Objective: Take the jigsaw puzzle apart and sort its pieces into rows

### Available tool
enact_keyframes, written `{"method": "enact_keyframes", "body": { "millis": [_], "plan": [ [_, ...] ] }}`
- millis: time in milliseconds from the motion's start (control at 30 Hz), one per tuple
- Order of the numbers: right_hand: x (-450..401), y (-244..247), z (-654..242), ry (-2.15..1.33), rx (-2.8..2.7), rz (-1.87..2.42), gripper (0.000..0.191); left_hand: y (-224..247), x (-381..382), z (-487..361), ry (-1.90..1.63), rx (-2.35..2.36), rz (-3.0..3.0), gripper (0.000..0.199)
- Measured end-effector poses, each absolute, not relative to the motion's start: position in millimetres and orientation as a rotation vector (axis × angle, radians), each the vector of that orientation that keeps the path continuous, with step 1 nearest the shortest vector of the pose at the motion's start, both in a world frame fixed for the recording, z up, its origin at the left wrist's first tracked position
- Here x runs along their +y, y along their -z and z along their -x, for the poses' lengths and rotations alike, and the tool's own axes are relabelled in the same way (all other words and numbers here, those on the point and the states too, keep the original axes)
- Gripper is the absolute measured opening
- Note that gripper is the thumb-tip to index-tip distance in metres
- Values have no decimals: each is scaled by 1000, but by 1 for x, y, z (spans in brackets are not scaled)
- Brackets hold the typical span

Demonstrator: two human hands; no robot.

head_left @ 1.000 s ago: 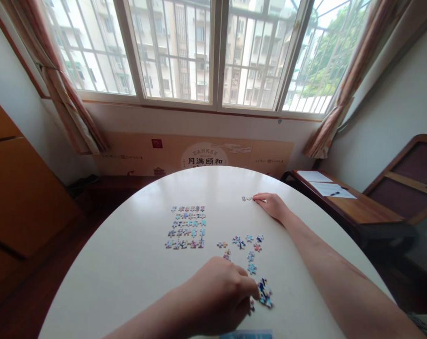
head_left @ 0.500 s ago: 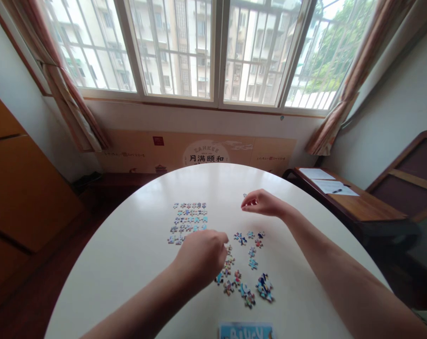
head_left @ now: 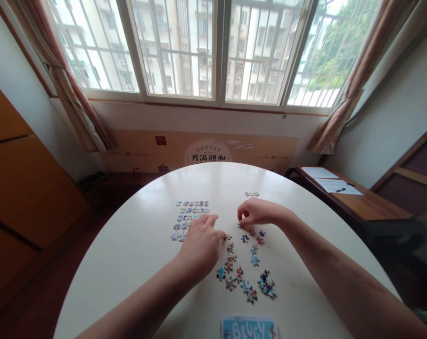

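My left hand [head_left: 203,240] is over the right edge of rows of jigsaw pieces [head_left: 181,218]. Its fingers are spread, and the thumb tip is beside a small jigsaw piece [head_left: 229,237] at the top of a loose column. My right hand [head_left: 258,212] pinches a jigsaw piece [head_left: 240,226] low over the table, at the upper left of a loose group. Several loose pieces [head_left: 255,260] lie below that hand, with a heaped cluster [head_left: 266,283] nearer to me. Behind the right hand is a short row of pieces [head_left: 252,194].
All the pieces lie on a round white table [head_left: 128,263]. A blue box or card marked BLUEY [head_left: 249,328] lies at the near edge. To the right, a wooden side table [head_left: 372,207] bears papers and a pen. A barred window is ahead.
My right hand has come down toward the loose pieces and now pinches one. My left hand has shifted slightly away from me, its fingers opening from a closed pose.
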State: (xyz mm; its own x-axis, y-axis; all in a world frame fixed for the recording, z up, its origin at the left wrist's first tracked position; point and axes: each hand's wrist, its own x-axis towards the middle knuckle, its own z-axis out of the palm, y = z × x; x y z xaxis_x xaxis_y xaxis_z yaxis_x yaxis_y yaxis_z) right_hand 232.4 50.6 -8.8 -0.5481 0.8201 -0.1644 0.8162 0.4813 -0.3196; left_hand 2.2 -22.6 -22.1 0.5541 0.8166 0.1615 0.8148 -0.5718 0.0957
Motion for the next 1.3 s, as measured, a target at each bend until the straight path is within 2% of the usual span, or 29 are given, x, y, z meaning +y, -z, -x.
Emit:
{"method": "enact_keyframes", "body": {
  "millis": [300,533,667,833,1100,1300],
  "plan": [
    [64,7,-270,-213,-2483,1872,17,46,-23,-15,-308,1468,-2725,42],
    [55,5,-245,-366,-2613,1744,23,38,-26,-15,-383,1412,-2694,43],
    [53,6,-242,-379,-2610,1760,20,36,-27,-15,-380,1307,-2688,38],
    [64,6,-268,-325,-2522,1866,16,36,-30,-17,-334,1266,-2686,34],
    [82,26,-323,-147,-2176,2087,22,27,-35,-19,-291,1284,-2653,37],
    [87,41,-335,-30,-2011,2079,26,33,-32,-18,-311,1278,-2646,39]
  ]
}}
